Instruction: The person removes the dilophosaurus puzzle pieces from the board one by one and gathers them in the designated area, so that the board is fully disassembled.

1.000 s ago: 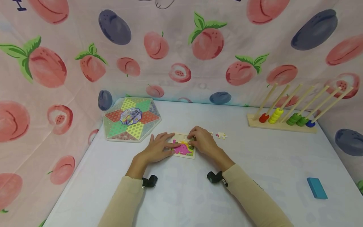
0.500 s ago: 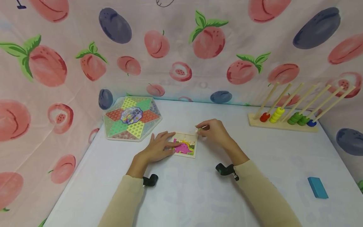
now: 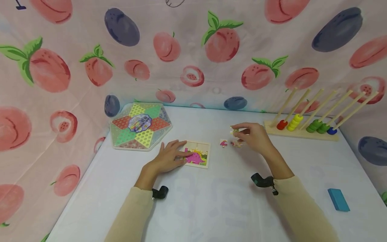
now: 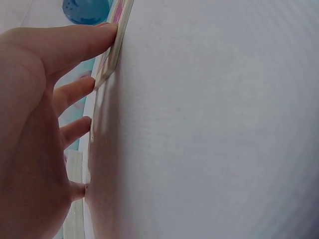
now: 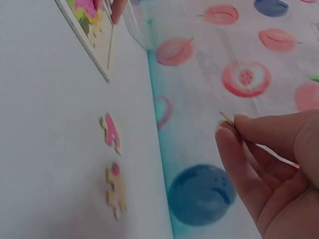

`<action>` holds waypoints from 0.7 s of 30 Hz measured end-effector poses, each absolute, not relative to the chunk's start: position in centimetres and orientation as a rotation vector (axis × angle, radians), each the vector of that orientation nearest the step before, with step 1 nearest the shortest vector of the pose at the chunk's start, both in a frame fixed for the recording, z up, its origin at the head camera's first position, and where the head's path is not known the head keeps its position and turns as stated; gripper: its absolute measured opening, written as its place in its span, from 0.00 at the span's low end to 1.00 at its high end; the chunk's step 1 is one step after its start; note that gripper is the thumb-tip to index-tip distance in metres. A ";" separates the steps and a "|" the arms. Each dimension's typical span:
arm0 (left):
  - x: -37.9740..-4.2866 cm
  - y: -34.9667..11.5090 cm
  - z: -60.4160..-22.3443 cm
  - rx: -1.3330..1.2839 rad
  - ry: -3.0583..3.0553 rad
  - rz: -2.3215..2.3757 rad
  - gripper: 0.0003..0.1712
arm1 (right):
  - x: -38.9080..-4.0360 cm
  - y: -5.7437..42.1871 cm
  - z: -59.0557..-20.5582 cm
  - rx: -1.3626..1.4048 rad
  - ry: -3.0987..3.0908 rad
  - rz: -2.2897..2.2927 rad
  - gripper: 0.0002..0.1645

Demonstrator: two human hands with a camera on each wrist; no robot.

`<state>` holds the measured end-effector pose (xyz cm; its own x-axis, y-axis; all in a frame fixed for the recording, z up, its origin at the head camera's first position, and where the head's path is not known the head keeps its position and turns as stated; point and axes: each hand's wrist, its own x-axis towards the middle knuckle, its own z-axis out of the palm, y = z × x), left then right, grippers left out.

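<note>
A square wooden puzzle tray (image 3: 205,164) with a pink dinosaur picture, partly filled, lies mid-table. My left hand (image 3: 168,157) rests at its left side, fingers spread, some fingertips over the tray and the pink pieces. To the right of the tray, my right hand (image 3: 254,137) pinches a small puzzle piece (image 3: 233,130) between thumb and fingers, raised above the table. Below that hand lie two loose pieces, a pink-and-white puzzle piece (image 3: 223,143) and a pale yellowish puzzle piece (image 5: 116,191). In the right wrist view the held piece is seen nearly edge-on.
At the back left lies a hexagonal Chinese checkers board (image 3: 140,126). A wooden peg stand (image 3: 299,133) with coloured beads stands at the back right. A blue block (image 3: 338,200) lies at the right. Fruit-patterned cloth hangs behind the table.
My right hand has lifted a piece off the tray's upper right and carried it right, uncovering the two loose pieces. The left hand stays in place on the tray.
</note>
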<state>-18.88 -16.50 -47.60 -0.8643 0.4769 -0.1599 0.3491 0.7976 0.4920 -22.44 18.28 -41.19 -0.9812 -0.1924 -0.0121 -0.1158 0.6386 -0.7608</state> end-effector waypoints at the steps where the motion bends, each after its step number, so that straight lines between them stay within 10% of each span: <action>1: -18.9 -16.5 -47.6 0.636 2.709 0.663 0.24 | -22.3 18.8 -41.1 -0.251 2.774 -1.272 0.18; 21: -19.1 -16.7 -48.0 0.629 2.709 0.684 0.22 | -21.5 24.5 -44.8 0.037 2.690 -1.323 0.21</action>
